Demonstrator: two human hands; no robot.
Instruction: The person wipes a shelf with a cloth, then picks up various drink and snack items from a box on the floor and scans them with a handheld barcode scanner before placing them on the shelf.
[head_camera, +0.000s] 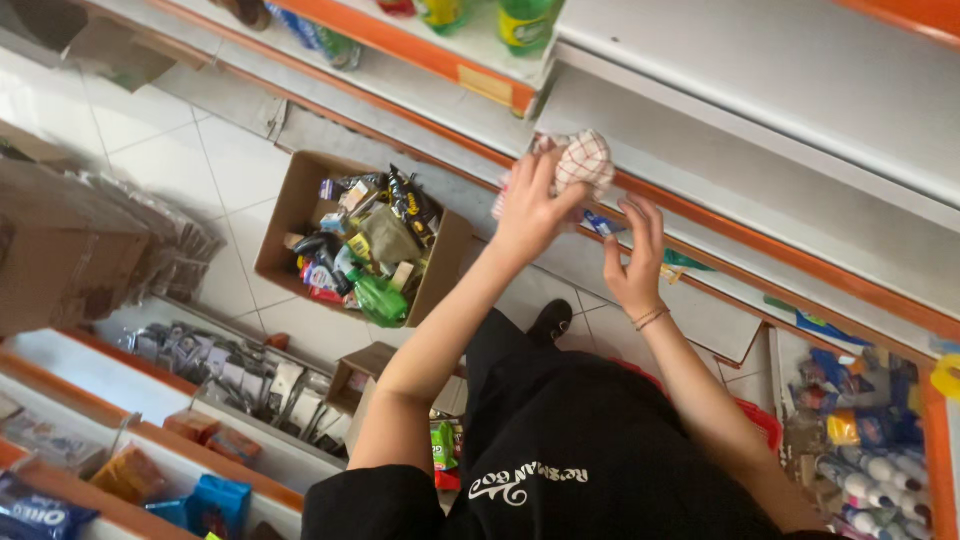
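While the left hand (530, 205) grips a checked cloth (582, 160) against the shelf (740, 190) edge, the right hand (635, 262) rests open-fingered just beside it, above a cardboard box (300, 215).

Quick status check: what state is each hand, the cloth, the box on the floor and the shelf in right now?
Left hand: closed on the checked cloth, pressing it to the shelf edge.
Right hand: open, fingers spread, holding nothing.
Checked cloth: bunched up.
Cardboard box: open, full of mixed goods.
White shelf: bare where visible.
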